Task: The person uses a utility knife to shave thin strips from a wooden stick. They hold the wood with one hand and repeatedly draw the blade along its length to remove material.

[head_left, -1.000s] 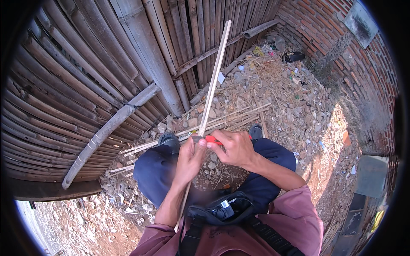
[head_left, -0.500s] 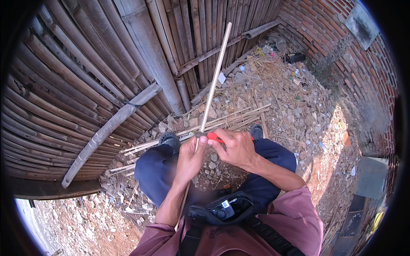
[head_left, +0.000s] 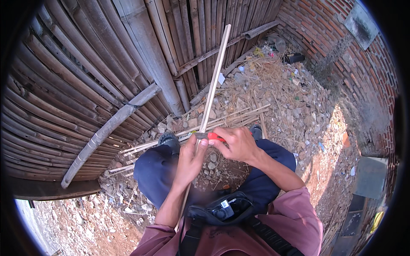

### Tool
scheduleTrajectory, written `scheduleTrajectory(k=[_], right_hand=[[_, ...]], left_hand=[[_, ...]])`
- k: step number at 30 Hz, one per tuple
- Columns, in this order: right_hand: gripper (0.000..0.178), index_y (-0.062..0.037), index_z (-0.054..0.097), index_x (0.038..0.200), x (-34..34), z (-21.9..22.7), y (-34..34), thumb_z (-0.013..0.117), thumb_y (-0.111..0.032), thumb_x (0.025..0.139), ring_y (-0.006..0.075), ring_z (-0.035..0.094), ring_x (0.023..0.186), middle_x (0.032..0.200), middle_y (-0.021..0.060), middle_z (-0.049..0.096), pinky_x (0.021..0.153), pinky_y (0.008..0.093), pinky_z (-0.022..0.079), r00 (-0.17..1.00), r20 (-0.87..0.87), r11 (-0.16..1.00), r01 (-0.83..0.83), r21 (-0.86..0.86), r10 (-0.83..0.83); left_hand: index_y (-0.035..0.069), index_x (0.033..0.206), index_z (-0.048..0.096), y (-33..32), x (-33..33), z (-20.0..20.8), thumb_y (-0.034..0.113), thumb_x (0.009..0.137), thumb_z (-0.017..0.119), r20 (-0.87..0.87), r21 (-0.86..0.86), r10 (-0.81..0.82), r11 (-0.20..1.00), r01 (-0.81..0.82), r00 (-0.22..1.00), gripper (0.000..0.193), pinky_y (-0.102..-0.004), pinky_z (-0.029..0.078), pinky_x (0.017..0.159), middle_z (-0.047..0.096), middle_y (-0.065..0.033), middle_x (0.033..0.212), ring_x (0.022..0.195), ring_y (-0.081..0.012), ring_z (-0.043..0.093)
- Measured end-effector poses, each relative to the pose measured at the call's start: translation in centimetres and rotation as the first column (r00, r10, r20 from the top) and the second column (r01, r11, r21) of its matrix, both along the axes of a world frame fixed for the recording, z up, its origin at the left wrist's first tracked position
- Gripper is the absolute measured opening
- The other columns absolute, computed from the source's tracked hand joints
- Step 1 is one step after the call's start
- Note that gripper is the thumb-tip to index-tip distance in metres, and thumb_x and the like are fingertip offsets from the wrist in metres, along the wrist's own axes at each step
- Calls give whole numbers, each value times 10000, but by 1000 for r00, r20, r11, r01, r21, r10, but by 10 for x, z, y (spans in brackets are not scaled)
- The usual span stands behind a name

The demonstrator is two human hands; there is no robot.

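Observation:
My left hand [head_left: 190, 161] is closed around a long, pale bamboo strip [head_left: 216, 77], its thumb up near the blade. The strip slants up and away toward the fence, and its lower end runs back past my left forearm. In my right hand [head_left: 237, 145] is a knife with a red handle [head_left: 216, 137], fingers wrapped round it. Its short grey blade [head_left: 200, 135] lies across the strip just above my left thumb. Both hands meet between my bent knees, nearly touching. Part of the handle is hidden under my right fingers.
More pale strips [head_left: 239, 119] lie on the rubble beyond my feet. A bamboo fence [head_left: 158, 55] with a thick post rises at left and ahead. A brick wall [head_left: 337, 47] stands at right. An open black pouch [head_left: 226, 207] sits at my waist.
The strip has turned a little, so a second face shows along it, and its top has dipped slightly. More of the blade shows between my hands, which stay in nearly the same place.

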State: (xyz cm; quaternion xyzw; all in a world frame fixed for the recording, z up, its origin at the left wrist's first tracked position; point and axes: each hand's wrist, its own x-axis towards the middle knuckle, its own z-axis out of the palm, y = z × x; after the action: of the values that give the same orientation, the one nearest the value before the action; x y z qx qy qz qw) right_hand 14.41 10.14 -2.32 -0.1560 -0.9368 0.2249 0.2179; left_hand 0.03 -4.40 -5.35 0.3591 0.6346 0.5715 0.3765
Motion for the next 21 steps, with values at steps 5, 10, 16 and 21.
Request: scheduleTrajectory(k=[5,10,16,21], right_hand=[[262,-80,700,969,-1,2,1,748,-338,979,352,713,636,780,116,746,546,448,540,1000,-5,1000,-5,-1,5],[277,-79,702,979,0,3,0,743,-353,985,361,708,627,773,119,744,538,451,536,999,5,999,33,23,-33],[295,-78,706,984,0,3,3,744,-371,985,359,713,625,782,120,753,529,450,532,1000,-2,1000,6,4,-6],[293,-79,706,976,1,2,2,742,-369,986,352,715,629,779,118,750,533,443,532,1000,7,1000,8,-5,-8]], left_hand=[[-25,1136,636,1,3,3,259,1126,587,-36,-23,40,999,-40,999,288,-335,482,605,621,-42,713,643,-106,569],[-33,1140,616,1,3,8,230,1117,579,-145,-11,26,1000,-28,989,266,-360,477,604,617,-79,713,642,-131,566],[-42,1154,597,1,4,11,210,1115,567,-151,13,33,999,-32,988,257,-388,479,626,617,-114,734,658,-166,559],[-50,1187,588,0,3,12,210,1116,565,-138,-44,18,999,-25,990,270,-403,490,663,635,-137,770,691,-183,580]])
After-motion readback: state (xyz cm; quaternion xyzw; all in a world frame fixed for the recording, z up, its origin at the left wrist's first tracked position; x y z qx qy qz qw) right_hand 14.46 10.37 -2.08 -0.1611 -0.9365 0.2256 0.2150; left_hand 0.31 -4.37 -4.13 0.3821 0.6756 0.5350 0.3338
